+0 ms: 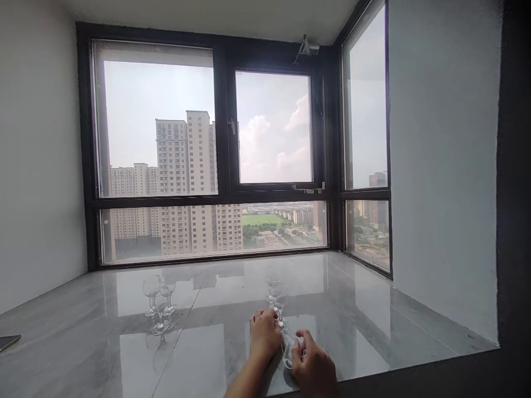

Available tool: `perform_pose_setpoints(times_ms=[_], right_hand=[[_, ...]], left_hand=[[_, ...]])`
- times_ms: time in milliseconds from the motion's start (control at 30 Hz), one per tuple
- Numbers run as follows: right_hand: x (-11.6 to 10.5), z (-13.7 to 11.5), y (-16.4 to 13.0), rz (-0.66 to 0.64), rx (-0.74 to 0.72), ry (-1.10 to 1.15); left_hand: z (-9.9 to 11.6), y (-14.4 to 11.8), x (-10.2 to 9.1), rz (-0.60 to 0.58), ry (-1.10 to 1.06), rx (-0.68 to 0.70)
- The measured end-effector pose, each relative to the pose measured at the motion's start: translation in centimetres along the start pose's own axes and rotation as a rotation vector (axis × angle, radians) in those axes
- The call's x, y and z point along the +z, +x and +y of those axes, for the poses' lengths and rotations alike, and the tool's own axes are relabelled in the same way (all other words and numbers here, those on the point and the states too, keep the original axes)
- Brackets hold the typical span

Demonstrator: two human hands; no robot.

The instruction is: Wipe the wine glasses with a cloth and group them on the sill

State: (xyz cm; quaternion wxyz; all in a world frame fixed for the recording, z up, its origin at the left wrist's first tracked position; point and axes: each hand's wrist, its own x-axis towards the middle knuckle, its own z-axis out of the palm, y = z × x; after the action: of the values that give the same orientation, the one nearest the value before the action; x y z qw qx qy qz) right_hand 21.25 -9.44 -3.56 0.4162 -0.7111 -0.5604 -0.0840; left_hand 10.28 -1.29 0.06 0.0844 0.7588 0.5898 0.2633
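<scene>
Both hands (290, 351) around a wine glass (287, 348), lying sideways.

No legible text (anywhere here)

A small glass (289, 349) is held by both hands (265, 333) (314, 367) over the marble worktop (373, 326), wine glasses (160, 301) nearby.

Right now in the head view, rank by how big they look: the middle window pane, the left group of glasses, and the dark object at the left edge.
1. Middle window pane
2. Left group of glasses
3. Dark object, cut off by the frame, so unsure
</scene>
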Motion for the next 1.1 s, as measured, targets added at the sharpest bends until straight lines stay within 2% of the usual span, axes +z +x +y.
perform_pose_setpoints(times_ms=[167,300,433,633,667,767,867,967,1033,1100], right_hand=[[-0.1,0.0,0.0,0.026,-0.017,0.0],[-0.1,0.1,-0.1,0.03,-0.015,-0.019],[0.1,0.3,-0.1,0.001,0.001,0.004],[0.9,0.8,-0.3,0.023,0.02,0.022],[1.0,0.8,-0.3,0.028,0.02,0.024],[1.0,0.9,-0.4,0.035,0.026,0.025],[0.9,0.9,-0.4,0.026,0.032,0.01],[0.8,1.0,-0.4,0.009,0.041,-0.005],[0.9,1.0,-0.4,0.004,0.046,-0.009],[1.0,1.1,-0.4,0.014,0.047,-0.005]], left_hand=[[-0.8,0.3,0.2,0.051,-0.065,-0.058],[-3.2,0.7,-1.3,0.092,-0.061,-0.058],[-8.3,1.2,-5.7,0.14,0.026,-0.112],[-18.6,0.0,-14.0,0.243,0.232,-0.195],[-20.1,-0.3,-15.0,0.238,0.319,-0.201],[-23.6,-1.2,-16.7,0.231,0.391,-0.224],[-25.0,-2.0,-17.2,0.241,0.416,-0.218],[-25.0,-2.8,-17.2,0.249,0.418,-0.204],[-24.9,-3.3,-17.3,0.248,0.401,-0.259],[-25.4,-3.6,-17.8,0.234,0.341,-0.388]])
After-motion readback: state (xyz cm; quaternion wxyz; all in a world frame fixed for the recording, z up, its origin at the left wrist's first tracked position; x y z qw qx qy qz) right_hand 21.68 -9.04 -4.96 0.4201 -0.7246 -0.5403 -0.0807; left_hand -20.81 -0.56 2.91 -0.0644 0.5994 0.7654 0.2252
